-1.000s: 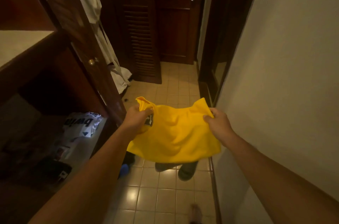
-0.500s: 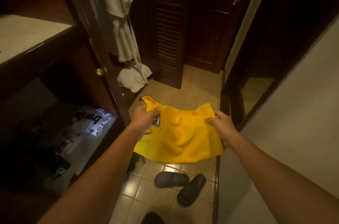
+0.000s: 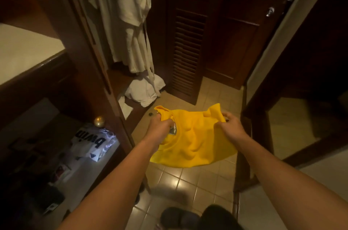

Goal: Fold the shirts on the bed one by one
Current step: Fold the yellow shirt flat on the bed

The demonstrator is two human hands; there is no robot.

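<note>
Nearest to us, below the forearms, two dark slippers [image 3: 199,217] lay on the tiled floor [image 3: 180,179]. Both our arms were stretched forward and a little down, almost straight, with the wrists turned so that the backs of the hands faced up.

The left hand [image 3: 160,128] gripped the yellow shirt [image 3: 195,141] at its left upper edge, the fingers curled into the cloth just beside a small dark badge [image 3: 172,130]. The right hand [image 3: 230,128] pinched the opposite upper edge, its fingers curled over a bunch of fabric. The shirt hung between the two hands, in the air above the floor and not on any bed; no bed was in view. We judge that it was already folded at least once, because it looked short and thick, and that we held it by two corners so that the fold did not open while we carried it.

To the left of the left hand, lower down, a white shirt with dark letters [image 3: 90,141] lay inside an open wardrobe [image 3: 37,98], near a brass knob [image 3: 99,121]. Probably the yellow one was going there too. Beyond the hands a pale robe [image 3: 131,22] hung down to a white heap [image 3: 145,90], beside a louvred door [image 3: 190,41].
</note>
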